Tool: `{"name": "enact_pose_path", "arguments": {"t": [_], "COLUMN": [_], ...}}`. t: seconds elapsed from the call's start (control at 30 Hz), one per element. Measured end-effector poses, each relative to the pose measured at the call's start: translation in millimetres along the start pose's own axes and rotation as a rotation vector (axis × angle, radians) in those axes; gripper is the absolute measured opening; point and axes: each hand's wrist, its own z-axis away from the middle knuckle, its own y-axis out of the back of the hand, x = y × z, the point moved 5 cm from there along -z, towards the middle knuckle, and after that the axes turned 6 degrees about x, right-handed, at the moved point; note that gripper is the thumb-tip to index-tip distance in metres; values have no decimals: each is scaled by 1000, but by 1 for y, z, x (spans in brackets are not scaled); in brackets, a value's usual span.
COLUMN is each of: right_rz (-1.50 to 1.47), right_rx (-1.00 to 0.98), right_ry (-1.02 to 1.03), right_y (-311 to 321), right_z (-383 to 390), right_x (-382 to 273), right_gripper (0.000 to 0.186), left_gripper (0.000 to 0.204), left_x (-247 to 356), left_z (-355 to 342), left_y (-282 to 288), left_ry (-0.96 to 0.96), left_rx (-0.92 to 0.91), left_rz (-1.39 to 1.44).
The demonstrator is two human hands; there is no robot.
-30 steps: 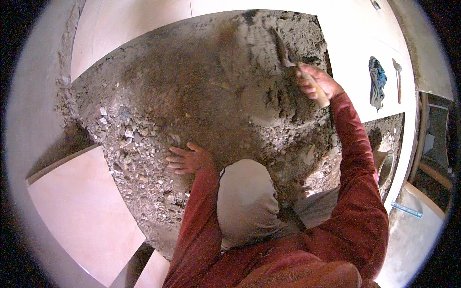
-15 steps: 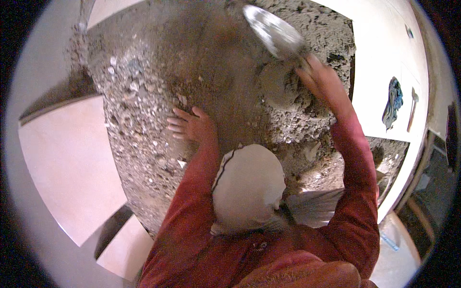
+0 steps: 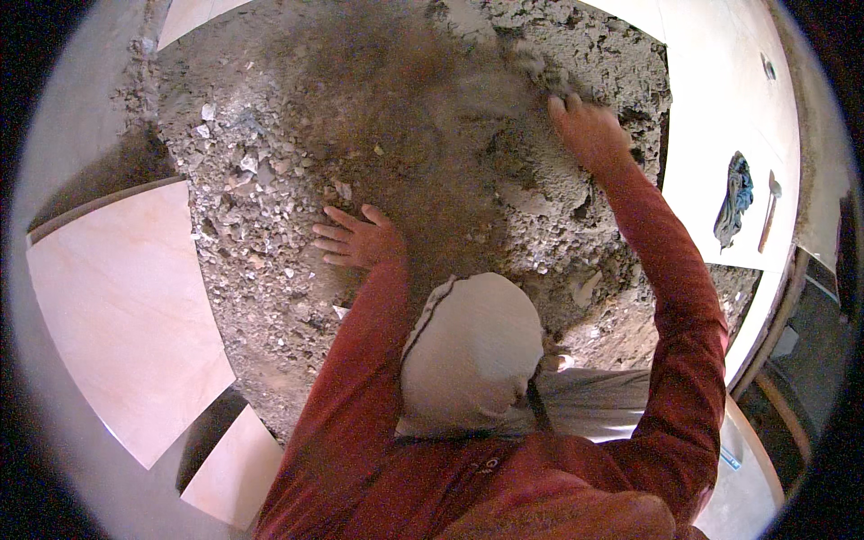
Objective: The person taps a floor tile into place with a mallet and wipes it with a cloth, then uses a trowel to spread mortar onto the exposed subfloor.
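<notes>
While the left hand [image 3: 355, 238] rests flat and spread on the rubble bed [image 3: 270, 207], the right hand [image 3: 589, 135] looks clenched, though on what I can't tell. Only one patch looks smoothed, so I'd say most is left.

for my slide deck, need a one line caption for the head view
Kneeling person in a red long-sleeved top braces the left hand flat on grey rubbly mortar bed while the right hand reaches forward.

Trowel [image 3: 531, 67] motion-blurred beyond right hand [image 3: 589, 135]
</notes>
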Motion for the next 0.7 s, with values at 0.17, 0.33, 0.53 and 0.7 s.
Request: {"name": "enact_pose_path", "arguments": {"t": [0.17, 0.33, 0.53, 0.7], "right_rz": [-188, -887, -1287, -1152], "right_rx": [-38, -232, -359, -639], "right_ry": [-333, -246, -470, -461], "right_y": [-29, 12, 93, -5], "right_z": [-87, -107, -57, -34], "right_x": [31, 71, 156, 139], "right_gripper": [37, 65, 32, 22], "left_gripper": [71, 69, 69, 71], "left_x": [11, 9, 13, 7], "left_z": [0, -2, 0, -4], "left_y": [10, 11, 14, 4], "left_ry": [-21, -20, -28, -13], "left_rx": [-34, -12, 11, 9], "left_rz": [36, 48, 41, 38]}}
